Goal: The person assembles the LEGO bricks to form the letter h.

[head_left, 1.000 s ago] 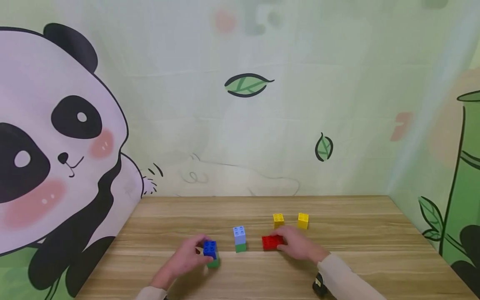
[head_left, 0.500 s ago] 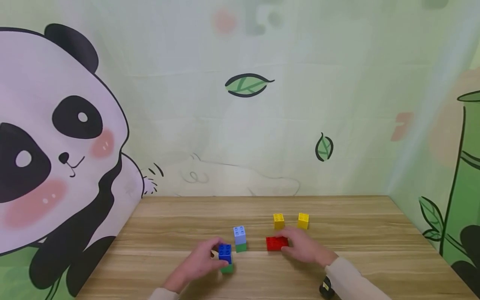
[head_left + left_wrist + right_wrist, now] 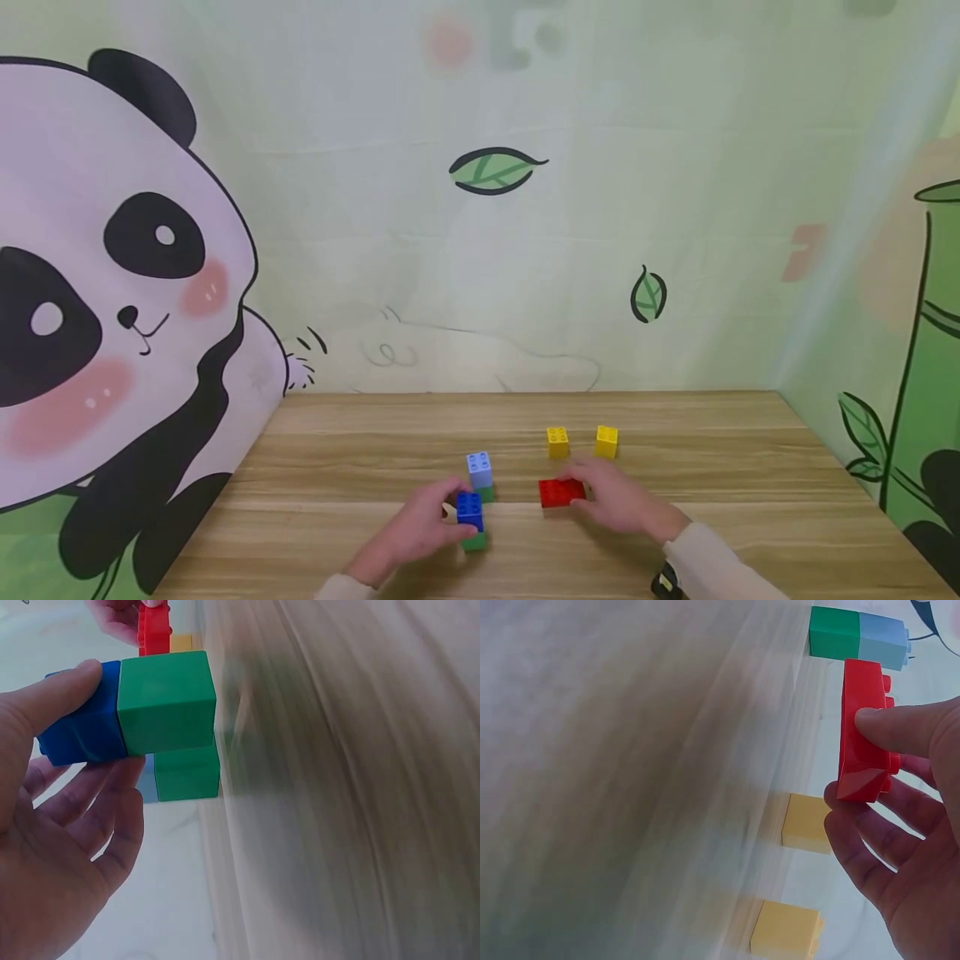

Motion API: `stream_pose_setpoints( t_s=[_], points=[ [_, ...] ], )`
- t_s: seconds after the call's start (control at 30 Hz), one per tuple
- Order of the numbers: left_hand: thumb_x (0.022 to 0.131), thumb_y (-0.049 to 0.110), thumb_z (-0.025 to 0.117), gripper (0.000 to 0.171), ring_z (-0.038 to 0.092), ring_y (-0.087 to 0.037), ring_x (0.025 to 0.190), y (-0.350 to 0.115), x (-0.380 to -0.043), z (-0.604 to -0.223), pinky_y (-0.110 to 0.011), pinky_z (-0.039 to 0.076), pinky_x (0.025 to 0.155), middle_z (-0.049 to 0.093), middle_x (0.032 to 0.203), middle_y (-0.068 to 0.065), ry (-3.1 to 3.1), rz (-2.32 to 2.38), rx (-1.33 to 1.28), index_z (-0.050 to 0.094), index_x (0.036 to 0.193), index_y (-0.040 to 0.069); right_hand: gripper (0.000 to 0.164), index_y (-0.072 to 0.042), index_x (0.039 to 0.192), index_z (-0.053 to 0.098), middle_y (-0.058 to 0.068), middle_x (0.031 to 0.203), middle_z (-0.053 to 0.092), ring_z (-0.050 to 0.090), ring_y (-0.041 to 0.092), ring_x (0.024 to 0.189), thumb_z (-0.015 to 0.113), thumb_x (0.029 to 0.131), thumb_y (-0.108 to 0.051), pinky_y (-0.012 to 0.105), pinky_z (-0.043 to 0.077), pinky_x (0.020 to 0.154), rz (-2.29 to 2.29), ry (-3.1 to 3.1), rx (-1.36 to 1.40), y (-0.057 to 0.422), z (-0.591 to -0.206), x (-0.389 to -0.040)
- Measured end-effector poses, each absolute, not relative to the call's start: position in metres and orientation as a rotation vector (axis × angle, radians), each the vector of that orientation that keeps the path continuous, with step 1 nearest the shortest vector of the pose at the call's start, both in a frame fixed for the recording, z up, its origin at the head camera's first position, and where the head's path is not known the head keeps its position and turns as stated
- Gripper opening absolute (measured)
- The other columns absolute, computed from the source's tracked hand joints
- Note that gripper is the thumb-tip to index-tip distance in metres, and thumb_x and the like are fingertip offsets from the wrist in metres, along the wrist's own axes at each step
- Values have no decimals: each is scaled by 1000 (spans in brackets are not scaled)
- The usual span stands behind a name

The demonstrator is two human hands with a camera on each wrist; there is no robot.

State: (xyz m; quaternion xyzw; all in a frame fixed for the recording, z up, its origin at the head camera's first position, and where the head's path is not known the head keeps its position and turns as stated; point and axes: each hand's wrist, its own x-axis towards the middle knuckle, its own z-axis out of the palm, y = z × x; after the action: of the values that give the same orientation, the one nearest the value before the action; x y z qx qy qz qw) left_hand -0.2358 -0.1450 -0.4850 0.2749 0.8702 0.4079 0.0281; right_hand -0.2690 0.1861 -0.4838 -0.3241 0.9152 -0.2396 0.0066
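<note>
My left hand (image 3: 425,525) pinches a two-brick stack between thumb and fingers, a dark blue brick (image 3: 469,508) on top of a green brick (image 3: 169,703). Just behind it stands another stack, a light blue brick (image 3: 479,468) on a green one (image 3: 187,774). To the right, my right hand (image 3: 618,497) grips a long red brick (image 3: 561,492), its studs facing up, with the thumb on its near side (image 3: 864,742). In the right wrist view the red brick appears raised off the table. The held blue and green stack also looks slightly lifted in the left wrist view.
Two yellow bricks (image 3: 557,442) (image 3: 607,442) stand apart on the wooden table (image 3: 360,442), behind the red brick. A printed cloth backdrop (image 3: 480,275) with a panda rises at the table's back and sides.
My left hand has carried the blue and green stack rightward and a little nearer, to just in front of the light blue stack. My right hand has shifted slightly right with the red brick.
</note>
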Motion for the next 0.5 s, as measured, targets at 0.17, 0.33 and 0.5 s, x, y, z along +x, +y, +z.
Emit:
stream_pose_setpoints(
  t_s=[0.17,0.33,0.5],
  points=[
    [88,6,87,33,65,-19,97,-135,-236,-486,-28,55,79,71,103,-1,2665,1265,836,64,112,8,33,-7,130,71,7,128,69,61,26,113,77,97,-7,53,57,100,-788,2822,-938,189,-483,-263],
    [87,6,87,35,66,-19,97,-126,-235,-486,-28,56,79,71,102,-2,2642,1271,846,63,112,8,35,-6,131,71,11,132,68,62,29,115,77,97,-6,53,56,101,-795,2833,-952,194,-483,-257],
    [87,7,87,36,67,-20,97,-116,-235,-485,-28,57,80,72,104,-3,2617,1258,840,63,114,7,34,-7,132,70,10,133,68,62,29,116,76,98,-8,52,57,100,-815,2829,-948,197,-480,-251]
  ],
)
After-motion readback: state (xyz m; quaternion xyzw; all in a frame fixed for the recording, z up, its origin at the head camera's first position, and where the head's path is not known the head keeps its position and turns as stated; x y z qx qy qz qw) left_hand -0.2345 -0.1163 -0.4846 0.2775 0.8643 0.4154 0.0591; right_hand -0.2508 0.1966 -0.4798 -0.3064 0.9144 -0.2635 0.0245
